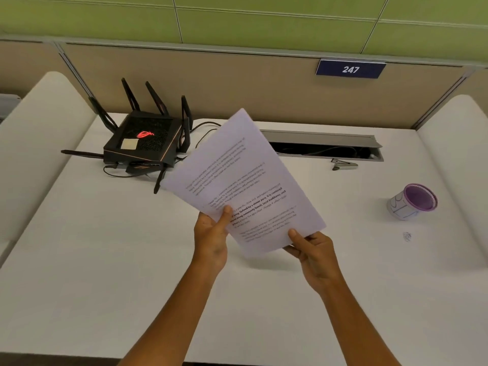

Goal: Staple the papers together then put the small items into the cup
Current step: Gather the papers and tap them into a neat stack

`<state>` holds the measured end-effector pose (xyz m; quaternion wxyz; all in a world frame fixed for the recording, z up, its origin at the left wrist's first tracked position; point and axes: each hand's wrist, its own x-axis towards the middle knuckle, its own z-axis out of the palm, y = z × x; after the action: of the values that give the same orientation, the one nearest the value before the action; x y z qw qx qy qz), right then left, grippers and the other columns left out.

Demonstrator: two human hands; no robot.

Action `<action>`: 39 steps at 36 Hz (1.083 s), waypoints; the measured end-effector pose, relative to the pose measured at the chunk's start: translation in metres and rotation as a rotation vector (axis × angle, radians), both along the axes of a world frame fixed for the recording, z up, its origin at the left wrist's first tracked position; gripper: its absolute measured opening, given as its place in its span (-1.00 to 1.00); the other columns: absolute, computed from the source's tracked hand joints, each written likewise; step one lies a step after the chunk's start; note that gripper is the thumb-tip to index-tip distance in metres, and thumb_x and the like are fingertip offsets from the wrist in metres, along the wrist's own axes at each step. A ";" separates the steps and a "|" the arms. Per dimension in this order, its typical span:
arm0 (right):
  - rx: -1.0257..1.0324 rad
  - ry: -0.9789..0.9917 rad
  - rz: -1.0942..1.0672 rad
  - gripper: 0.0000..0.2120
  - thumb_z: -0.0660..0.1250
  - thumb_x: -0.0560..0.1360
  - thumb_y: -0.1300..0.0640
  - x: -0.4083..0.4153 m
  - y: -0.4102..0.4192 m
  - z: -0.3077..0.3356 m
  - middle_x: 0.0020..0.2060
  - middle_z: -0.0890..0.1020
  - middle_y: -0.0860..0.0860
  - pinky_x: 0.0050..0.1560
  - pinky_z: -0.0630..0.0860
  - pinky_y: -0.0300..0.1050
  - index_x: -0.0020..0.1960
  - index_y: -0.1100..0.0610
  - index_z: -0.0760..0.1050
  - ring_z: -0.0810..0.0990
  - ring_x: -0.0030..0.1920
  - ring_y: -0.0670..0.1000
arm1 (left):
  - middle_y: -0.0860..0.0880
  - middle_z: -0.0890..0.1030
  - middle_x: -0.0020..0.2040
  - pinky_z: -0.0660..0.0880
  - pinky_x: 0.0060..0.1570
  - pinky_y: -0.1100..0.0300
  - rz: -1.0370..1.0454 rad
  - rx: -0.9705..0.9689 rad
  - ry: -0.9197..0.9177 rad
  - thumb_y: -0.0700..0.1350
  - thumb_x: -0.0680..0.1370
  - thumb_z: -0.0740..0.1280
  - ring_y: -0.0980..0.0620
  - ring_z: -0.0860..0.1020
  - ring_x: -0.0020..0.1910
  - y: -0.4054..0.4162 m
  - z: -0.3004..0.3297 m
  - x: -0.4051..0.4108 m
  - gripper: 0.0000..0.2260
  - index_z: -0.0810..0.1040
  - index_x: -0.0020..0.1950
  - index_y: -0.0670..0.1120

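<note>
Two hands lift the papers (243,180) above the middle of the table (105,260), the sheets tilted toward the upper left of the frame. The left hand (211,239) pinches their lower left edge with its thumb on top; the right hand (314,254) pinches the lower right corner the same way. A stapler (344,164) lies at upper right beside the cable slot (324,146). The purple-rimmed cup (412,202) stands at right, with a small item (407,236), too blurred to identify, just below it. A black router (142,143) sits at upper left.
</note>
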<state>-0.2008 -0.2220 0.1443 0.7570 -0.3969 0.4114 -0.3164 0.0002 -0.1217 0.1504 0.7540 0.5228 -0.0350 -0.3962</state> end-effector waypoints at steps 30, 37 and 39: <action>-0.398 0.343 -0.106 -0.88 0.46 0.58 0.23 -0.018 -0.032 0.005 -0.08 0.78 -0.15 0.02 0.63 -0.31 0.04 0.04 0.69 0.73 -0.01 -0.15 | 0.00 0.74 0.07 0.68 -0.06 0.31 -0.124 0.260 -0.458 -0.17 0.55 0.55 0.07 0.73 0.04 0.011 -0.006 0.051 -0.74 0.64 0.20 0.00; -0.307 0.464 -0.071 -0.81 0.45 0.59 0.22 -0.019 -0.017 -0.029 -0.11 0.74 -0.24 0.03 0.65 -0.34 0.11 -0.04 0.64 0.71 -0.06 -0.26 | 0.07 0.70 0.09 0.67 -0.04 0.38 -0.196 0.362 -0.434 -0.17 0.60 0.51 0.11 0.67 0.07 0.020 -0.040 0.038 -0.70 0.59 0.31 -0.07; -0.309 0.459 -0.091 -0.81 0.45 0.59 0.22 -0.019 -0.017 -0.025 -0.06 0.74 -0.15 -0.01 0.65 -0.33 0.16 0.01 0.64 0.71 -0.13 -0.26 | 0.04 0.71 0.10 0.67 -0.04 0.37 -0.172 0.337 -0.425 -0.16 0.60 0.50 0.11 0.68 0.09 0.019 -0.037 0.039 -0.71 0.59 0.32 -0.07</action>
<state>-0.2196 -0.2390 0.1194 0.5595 -0.5500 0.5365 -0.3107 0.0389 -0.1027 0.1135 0.5959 0.7072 -0.1698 -0.3405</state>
